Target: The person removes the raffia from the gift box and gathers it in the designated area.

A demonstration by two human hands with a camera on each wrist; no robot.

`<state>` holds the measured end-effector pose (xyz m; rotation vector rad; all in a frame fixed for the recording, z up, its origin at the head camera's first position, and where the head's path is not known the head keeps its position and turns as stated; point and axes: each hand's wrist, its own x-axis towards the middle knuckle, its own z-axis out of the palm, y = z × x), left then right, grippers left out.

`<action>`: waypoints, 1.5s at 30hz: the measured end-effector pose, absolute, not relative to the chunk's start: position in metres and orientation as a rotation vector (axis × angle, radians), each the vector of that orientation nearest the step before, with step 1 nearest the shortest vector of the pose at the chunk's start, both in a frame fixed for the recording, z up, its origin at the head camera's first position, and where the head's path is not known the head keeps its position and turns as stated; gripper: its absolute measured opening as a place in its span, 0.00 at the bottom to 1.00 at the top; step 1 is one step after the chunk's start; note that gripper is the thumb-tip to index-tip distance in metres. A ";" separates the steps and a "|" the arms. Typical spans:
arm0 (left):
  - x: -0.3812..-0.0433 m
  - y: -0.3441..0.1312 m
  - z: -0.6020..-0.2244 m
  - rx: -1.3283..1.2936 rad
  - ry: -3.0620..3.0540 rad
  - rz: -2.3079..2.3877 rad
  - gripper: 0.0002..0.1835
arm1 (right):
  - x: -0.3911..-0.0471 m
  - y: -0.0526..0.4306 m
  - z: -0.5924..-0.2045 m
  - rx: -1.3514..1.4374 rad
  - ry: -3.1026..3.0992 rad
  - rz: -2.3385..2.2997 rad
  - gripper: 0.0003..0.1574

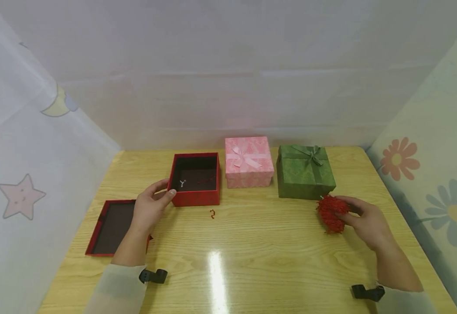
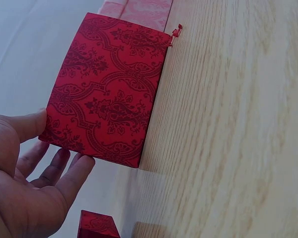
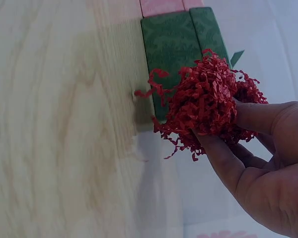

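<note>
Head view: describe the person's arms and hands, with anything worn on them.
The left sleeve and right sleeve are plain, pale off-white, ending on the forearms. A small, blocky black device juts inward at each sleeve's end. The left hand and right hand show no gloves or rings.

"What are you holding?"

"A clump of red crinkled paper shreds [image 3: 203, 101], pinched in my right hand [image 3: 270, 183], some strands sticking out."

"And behind it?"

"A green box [image 3: 171, 44], partly hidden by the shreds; a pink box [image 3: 161, 6] just beyond it, on a wooden tabletop [image 3: 54, 124]."
</note>
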<state>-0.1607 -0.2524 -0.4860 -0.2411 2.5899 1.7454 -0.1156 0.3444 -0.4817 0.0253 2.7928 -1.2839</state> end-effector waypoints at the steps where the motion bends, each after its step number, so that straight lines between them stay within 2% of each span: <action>1: -0.160 -0.252 -0.484 -0.244 2.583 1.748 0.34 | -0.115 0.347 -0.483 0.037 2.800 -1.281 0.33; 11: -0.148 -0.237 -0.449 -0.229 2.576 1.735 0.33 | -0.120 0.372 -0.489 0.137 2.858 -1.274 0.31; 23: -0.160 -0.252 -0.486 -0.242 2.591 1.749 0.35 | -0.131 0.383 -0.499 0.231 2.907 -1.211 0.33; 32: -0.160 -0.253 -0.486 -0.236 2.636 1.697 0.35 | -0.135 0.384 -0.505 0.232 2.897 -1.182 0.34; 45: -0.163 -0.254 -0.480 -0.217 2.547 1.743 0.35 | -0.129 0.383 -0.490 0.145 2.916 -1.171 0.41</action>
